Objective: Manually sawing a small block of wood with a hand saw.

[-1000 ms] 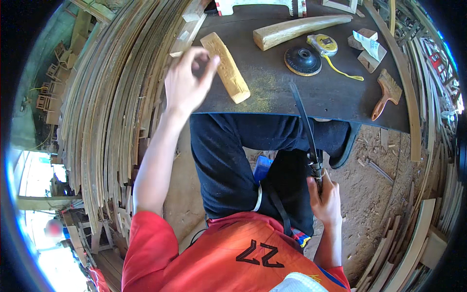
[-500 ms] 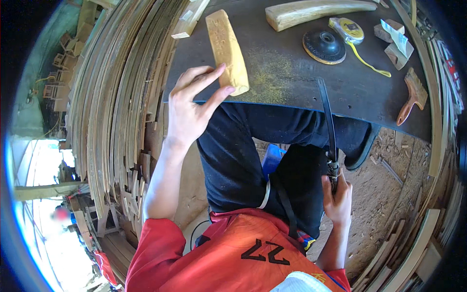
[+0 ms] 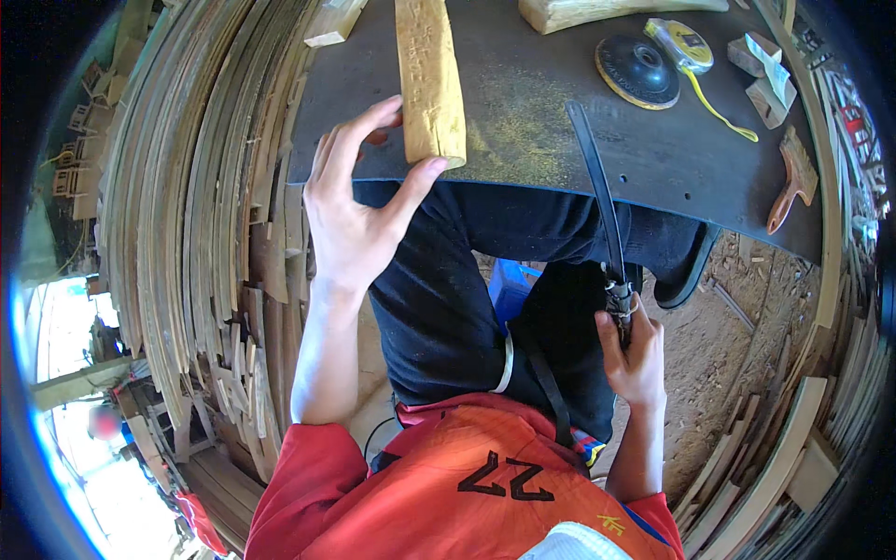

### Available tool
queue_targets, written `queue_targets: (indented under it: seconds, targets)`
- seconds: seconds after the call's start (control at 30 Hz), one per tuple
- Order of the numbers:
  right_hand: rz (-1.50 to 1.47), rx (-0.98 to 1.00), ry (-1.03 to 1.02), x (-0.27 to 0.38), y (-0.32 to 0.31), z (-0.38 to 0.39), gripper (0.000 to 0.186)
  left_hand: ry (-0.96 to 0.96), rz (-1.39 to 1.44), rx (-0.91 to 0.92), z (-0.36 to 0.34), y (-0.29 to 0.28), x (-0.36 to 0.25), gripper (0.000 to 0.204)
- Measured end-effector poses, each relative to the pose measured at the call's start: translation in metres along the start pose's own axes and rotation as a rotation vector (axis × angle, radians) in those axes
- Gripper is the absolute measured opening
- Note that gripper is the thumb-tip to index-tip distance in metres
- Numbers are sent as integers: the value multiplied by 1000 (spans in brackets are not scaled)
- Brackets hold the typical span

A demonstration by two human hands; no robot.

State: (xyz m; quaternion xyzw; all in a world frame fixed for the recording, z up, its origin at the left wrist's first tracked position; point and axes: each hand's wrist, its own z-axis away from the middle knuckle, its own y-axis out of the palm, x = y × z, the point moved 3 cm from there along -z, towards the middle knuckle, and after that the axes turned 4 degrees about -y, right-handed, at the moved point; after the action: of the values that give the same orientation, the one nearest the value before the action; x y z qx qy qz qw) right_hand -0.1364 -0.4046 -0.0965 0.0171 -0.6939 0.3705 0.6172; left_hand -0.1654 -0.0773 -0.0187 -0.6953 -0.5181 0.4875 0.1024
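Note:
A yellowish carved wooden block [image 3: 431,84] lies near the table's front edge, its far end cut off by the top of the view. My left hand [image 3: 359,201] holds its near end, the thumb at the front corner and the fingers along the left side, some tips hidden. In my right hand [image 3: 637,353], fingers are wrapped round the handle of a long, narrow dark file [image 3: 599,177]. Its blade points up and away from me, the tip appearing over the table's edge. Yellow dust [image 3: 513,140] is spread to the right of the block.
On the dark table [image 3: 560,75] are a black sanding disc [image 3: 637,72], a yellow tape measure [image 3: 681,45], small wood pieces [image 3: 771,93], a brush [image 3: 793,177] and a curved wooden piece [image 3: 607,11]. Stacked wood strips [image 3: 187,187] stand at left. More strips lie at right.
The wooden block has turned closer to straight, and my left thumb sits at its near corner. The file has shifted left, its tip leaning further left. The whole view has moved slightly.

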Motion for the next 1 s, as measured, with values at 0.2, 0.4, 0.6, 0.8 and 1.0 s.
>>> queue_targets:
  seconds: [0.2,0.4,0.6,0.8,1.0]
  targets:
    - [9,1,-38,8,4,-4,20,54,-9,-34,-1,-1,2,55]
    - [8,49,14,10,8,-8,20,107,76,109,-16,-20,10,58]
    - [-116,105,68,29,19,-15,16,136,26,285,-34,-18,6,44]
    - [58,95,-198,79,22,-38,17,239,-41,182,-34,-7,-8,58]
    - [322,41,-242,102,20,-46,23,226,-111,71,-31,4,-6,62]
